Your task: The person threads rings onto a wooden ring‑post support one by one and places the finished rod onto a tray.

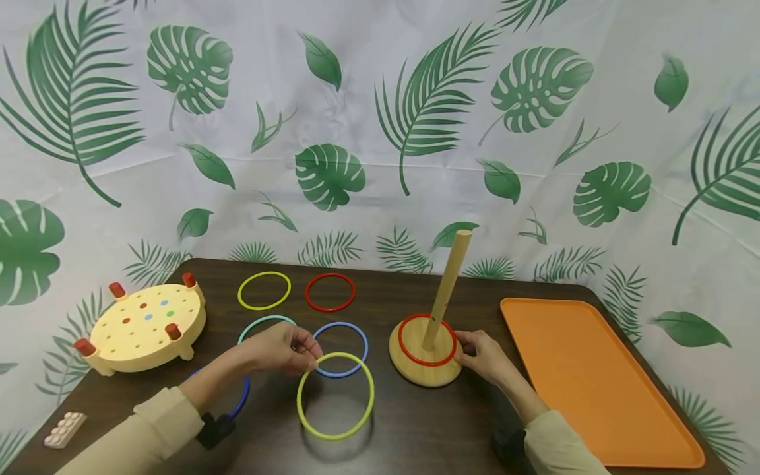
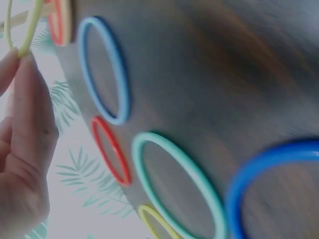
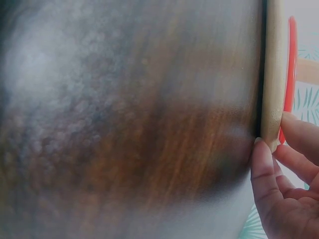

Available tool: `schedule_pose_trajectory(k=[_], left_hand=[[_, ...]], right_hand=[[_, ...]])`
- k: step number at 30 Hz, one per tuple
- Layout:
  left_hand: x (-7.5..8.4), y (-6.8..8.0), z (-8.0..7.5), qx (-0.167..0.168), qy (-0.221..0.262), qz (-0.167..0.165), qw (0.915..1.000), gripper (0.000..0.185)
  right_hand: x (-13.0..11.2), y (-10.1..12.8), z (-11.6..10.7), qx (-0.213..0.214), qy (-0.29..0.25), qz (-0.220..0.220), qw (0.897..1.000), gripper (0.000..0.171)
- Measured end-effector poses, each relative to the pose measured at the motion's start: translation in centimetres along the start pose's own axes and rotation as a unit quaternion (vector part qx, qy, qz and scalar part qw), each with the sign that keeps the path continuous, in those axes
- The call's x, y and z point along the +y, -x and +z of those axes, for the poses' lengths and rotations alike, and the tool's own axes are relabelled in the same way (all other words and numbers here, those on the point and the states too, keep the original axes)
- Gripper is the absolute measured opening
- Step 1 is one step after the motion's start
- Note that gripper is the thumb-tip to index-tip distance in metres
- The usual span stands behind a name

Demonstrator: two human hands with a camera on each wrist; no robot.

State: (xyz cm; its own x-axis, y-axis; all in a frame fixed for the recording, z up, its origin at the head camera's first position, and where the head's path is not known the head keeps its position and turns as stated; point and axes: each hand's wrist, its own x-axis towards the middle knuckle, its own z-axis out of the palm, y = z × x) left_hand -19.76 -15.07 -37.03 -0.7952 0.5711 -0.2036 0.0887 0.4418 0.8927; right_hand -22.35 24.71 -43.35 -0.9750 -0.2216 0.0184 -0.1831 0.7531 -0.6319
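In the head view my left hand [image 1: 284,351] pinches the upper left of a yellow ring [image 1: 371,394] between thumb and fingertips. The ring hangs tilted over the table, in front of a light blue ring [image 1: 366,346] lying flat. At the right, a wooden stand has a round base [image 1: 418,376] and a post [image 1: 447,287]. Around the foot of the post lies a red ring [image 1: 429,364]. My right hand [image 1: 485,356] grips the right edge of the base, beside that ring. The right wrist view shows thumb and fingers on the base's edge [image 3: 274,74].
Behind lie another yellow ring [image 1: 258,309] and another red ring [image 1: 307,290]. A teal ring [image 1: 267,318] and a dark blue ring [image 1: 246,389] are partly hidden by my left arm. A round pegged board [image 1: 148,330] and a small pale block [image 1: 65,429] stand left, an orange tray [image 1: 600,376] right.
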Motion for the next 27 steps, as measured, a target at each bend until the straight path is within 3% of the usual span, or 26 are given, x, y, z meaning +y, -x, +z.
schedule_pose_trajectory(k=[5,11,19,27], left_hand=[[1.6,-1.0,0.1,0.026,0.049,0.006,0.9984,0.023],[4.0,-2.3,0.9,0.064,0.121,0.01,0.9906,0.029],[7.9,-3.9,1.9,0.112,0.195,0.032,0.9739,0.027],[11.6,-5.1,2.6,0.127,0.273,0.05,0.9523,0.022]], right_hand=[[0.0,0.0,0.1,0.0,-0.002,0.0,1.0,0.043],[-0.1,0.0,0.1,0.0,-0.001,0.0,1.0,0.043],[-0.1,0.0,0.0,0.0,-0.004,-0.003,1.0,0.043],[-0.1,0.0,0.0,-0.001,-0.001,0.004,1.0,0.044]])
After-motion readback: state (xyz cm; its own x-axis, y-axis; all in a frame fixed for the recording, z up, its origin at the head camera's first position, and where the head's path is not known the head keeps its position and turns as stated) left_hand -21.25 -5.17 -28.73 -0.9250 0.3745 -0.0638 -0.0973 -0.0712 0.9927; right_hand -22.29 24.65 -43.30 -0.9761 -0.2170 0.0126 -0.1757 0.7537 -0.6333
